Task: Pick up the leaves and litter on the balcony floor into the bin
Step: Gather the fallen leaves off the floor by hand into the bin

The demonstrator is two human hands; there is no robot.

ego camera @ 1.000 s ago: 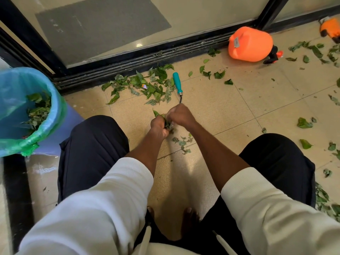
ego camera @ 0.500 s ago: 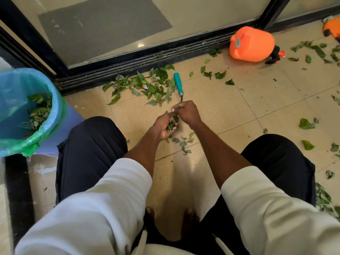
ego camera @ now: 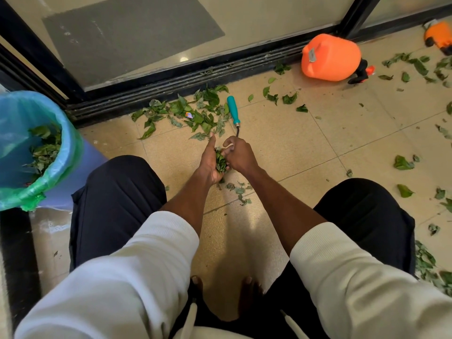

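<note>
I squat over the tiled balcony floor. My left hand (ego camera: pixel 210 162) is turned palm up and cups a small bunch of green leaves (ego camera: pixel 220 160), thumb pointing away from me. My right hand (ego camera: pixel 238 154) presses against that bunch from the right with curled fingers. A few leaf scraps (ego camera: pixel 238 192) lie on the tile just below my hands. A larger leaf pile (ego camera: pixel 186 113) with a small coloured wrapper (ego camera: pixel 188 115) lies beyond them by the door track. The bin (ego camera: pixel 34 148), lined with a blue-green bag and holding leaves, stands at the left beside my knee.
A teal-handled tool (ego camera: pixel 233 113) lies beside the pile. An orange jug (ego camera: pixel 330 58) lies near the door track, another orange object (ego camera: pixel 439 36) at the top right. More leaves are scattered over the right floor (ego camera: pixel 403 163). The glass sliding door (ego camera: pixel 171 33) borders the far side.
My hands rose from the floor with the gathered leaves. The left hand turned palm up under the bunch and both hands shifted slightly away from me.
</note>
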